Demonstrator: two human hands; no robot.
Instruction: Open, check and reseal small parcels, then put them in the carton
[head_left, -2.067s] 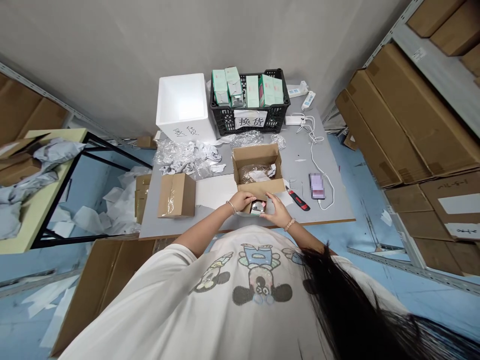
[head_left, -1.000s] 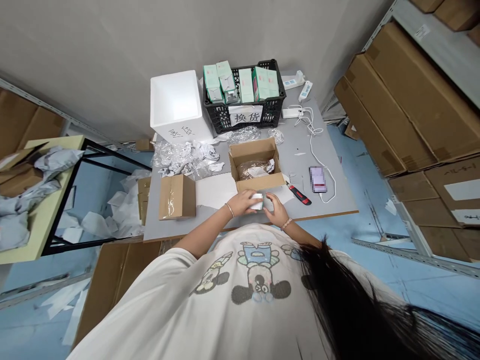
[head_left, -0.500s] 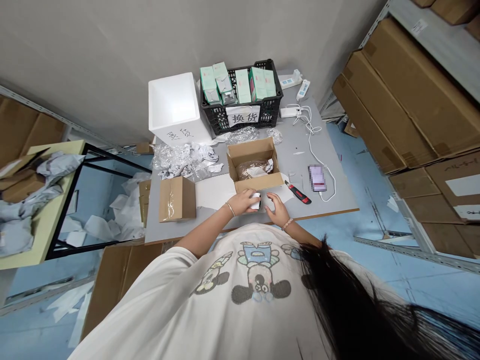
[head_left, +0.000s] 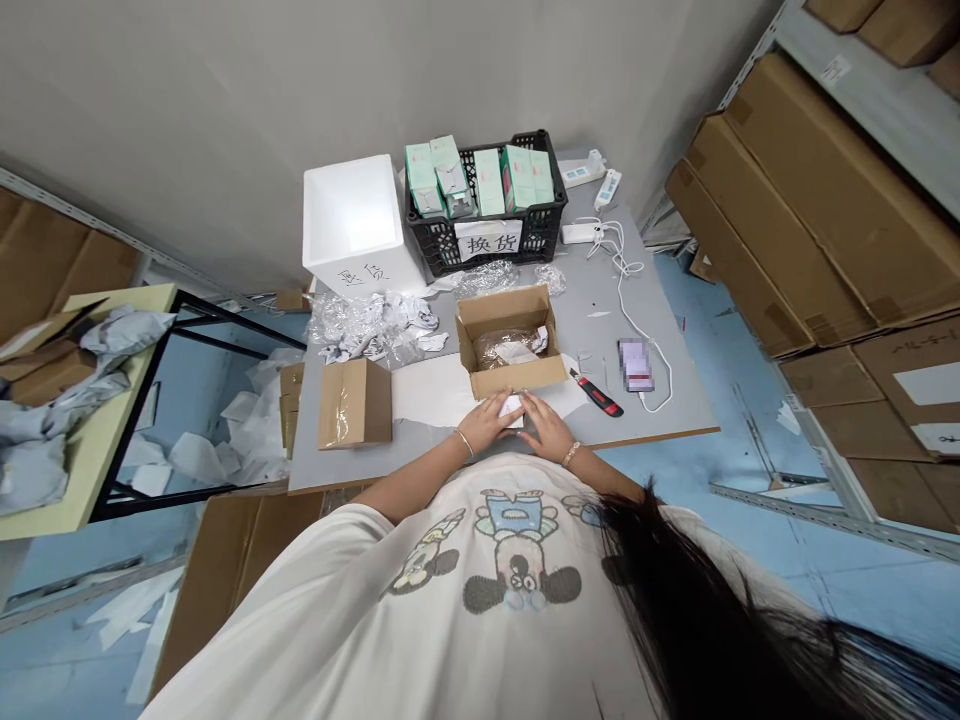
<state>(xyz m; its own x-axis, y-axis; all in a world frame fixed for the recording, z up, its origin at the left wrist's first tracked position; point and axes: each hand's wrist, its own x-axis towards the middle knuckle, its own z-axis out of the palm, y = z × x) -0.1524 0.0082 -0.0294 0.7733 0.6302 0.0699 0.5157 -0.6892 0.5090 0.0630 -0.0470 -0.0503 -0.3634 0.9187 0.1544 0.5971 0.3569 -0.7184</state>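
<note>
A small white item (head_left: 512, 410) lies between my two hands at the table's front edge, partly covered by my fingers. My left hand (head_left: 486, 424) is closed around its left side. On its right side, my right hand (head_left: 545, 426) presses with its fingers. Just beyond them stands an open cardboard box (head_left: 517, 379) holding clear plastic wrap and some white paper. To the right of my hands lies a red and black utility knife (head_left: 598, 393). A closed cardboard box (head_left: 355, 403) stands to the left, beside a flat white sheet (head_left: 427, 390).
At the back of the table (head_left: 675, 400) are a white foam box (head_left: 352, 215) and a black crate (head_left: 487, 245) of green boxes. Bubble wrap (head_left: 341, 318) lies at left; a phone (head_left: 636, 366) with a cable lies at right. Large cartons (head_left: 810, 200) are stacked on the right.
My right hand has moved left onto the small white item, which now shows a broader white face between both hands. The camera view has shifted slightly.
</note>
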